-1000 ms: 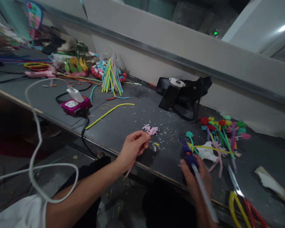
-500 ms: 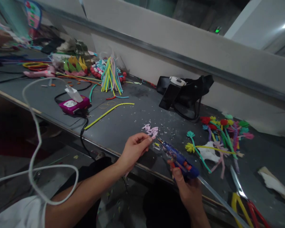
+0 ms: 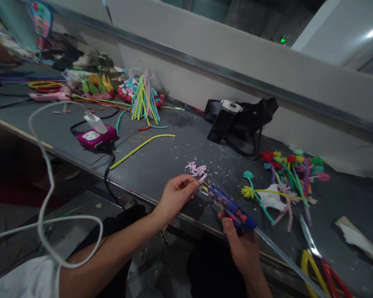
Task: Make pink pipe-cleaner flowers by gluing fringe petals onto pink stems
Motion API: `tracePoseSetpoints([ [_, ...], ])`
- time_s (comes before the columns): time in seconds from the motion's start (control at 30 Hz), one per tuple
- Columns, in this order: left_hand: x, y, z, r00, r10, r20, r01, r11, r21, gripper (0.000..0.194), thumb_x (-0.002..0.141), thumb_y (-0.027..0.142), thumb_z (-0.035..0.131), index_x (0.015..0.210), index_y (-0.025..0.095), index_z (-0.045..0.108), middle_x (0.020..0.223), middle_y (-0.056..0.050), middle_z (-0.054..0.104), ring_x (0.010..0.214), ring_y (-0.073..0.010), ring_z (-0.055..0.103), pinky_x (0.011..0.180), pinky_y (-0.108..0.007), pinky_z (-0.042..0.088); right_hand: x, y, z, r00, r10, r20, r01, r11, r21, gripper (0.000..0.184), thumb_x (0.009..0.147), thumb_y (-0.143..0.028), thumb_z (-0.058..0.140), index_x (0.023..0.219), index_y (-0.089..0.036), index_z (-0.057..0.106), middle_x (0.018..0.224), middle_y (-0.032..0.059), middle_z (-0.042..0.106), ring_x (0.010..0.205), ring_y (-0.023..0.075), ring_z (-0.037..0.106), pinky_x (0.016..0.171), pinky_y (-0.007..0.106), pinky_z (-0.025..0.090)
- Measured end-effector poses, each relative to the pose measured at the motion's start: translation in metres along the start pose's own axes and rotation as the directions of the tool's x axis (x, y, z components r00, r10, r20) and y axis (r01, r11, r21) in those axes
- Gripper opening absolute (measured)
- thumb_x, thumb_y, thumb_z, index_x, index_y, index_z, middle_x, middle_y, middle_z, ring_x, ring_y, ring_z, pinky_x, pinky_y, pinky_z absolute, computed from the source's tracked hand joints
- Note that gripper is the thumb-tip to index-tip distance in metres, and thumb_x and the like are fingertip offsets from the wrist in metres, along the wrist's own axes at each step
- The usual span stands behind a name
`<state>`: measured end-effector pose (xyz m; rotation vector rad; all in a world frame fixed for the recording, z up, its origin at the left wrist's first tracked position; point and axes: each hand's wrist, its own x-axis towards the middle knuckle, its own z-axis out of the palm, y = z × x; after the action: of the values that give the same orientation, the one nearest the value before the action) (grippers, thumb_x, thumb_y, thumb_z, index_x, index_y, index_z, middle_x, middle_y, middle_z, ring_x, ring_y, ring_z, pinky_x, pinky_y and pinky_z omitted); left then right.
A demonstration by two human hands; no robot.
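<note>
Between thumb and forefinger my left hand pinches a pink foam strip, its end sticking out past the fingertips. My right hand is wrapped round a blue hot glue gun; a long clear glue stick runs out of its back. The gun's metal nozzle is at the strip's end; whether they touch I cannot tell. Just beyond my left fingers lies a small heap of cut pink pieces. Little yellow and white scraps lie below the nozzle.
Flowers on coloured stems lie at the right, above scissors with yellow and red handles. A black bag with a phone rests against the wall. At the left are a purple power socket, a white cable and a yellow strip.
My right hand has swung the glue gun leftward, bringing its nozzle to the pink strip. The left hand has stayed nearly in place, with the strip's end now tilted up and out.
</note>
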<state>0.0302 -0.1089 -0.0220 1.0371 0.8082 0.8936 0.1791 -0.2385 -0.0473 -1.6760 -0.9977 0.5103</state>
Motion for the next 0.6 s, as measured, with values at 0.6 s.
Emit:
tracePoseSetpoints([
  [0.6,-0.0018,0.0010,0.0005,1.000,0.023,0.000,-0.023,0.998,0.051,0.025,0.077,0.039,0.068,0.077,0.015,0.066,0.054,0.005,0.046,0.047,-0.0052,0.033,0.045,-0.019,0.023,0.0006,0.0080,-0.0062,0.993,-0.115,0.038,0.120,0.977,-0.177,0.035,0.081,-0.052,0.063,0.092,-0.020,0.072,0.088,0.0076,0.074,0.084,0.0261,0.068,0.086,0.044,0.053],
])
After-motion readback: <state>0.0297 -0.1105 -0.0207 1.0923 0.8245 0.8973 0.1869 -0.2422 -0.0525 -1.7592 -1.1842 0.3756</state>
